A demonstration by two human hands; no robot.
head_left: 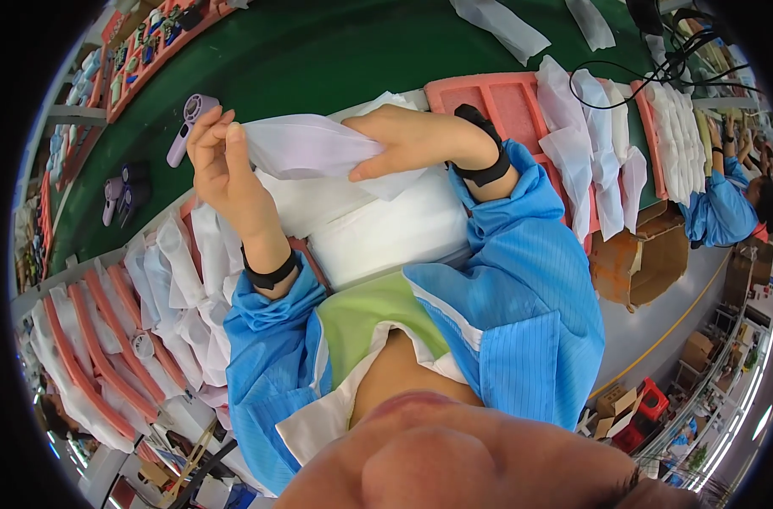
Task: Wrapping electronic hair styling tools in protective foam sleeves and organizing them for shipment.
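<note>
- A bright blue work coat with fine pinstripes covers both arms; its sleeves (522, 280) are wide and loosely gathered at the cuffs.
- The coat hangs open at the front, showing white lining along its edges.
- Under it sits a light green top (373, 318).
- A black band circles the left wrist (270, 273).
- A black strap with a small raised block wraps the right wrist (481, 144).
- Both hands are bare.

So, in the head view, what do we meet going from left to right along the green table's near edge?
Small purple fan → left hand → white pouch held between both hands → right hand → pink tray → row of white pouches.
</note>
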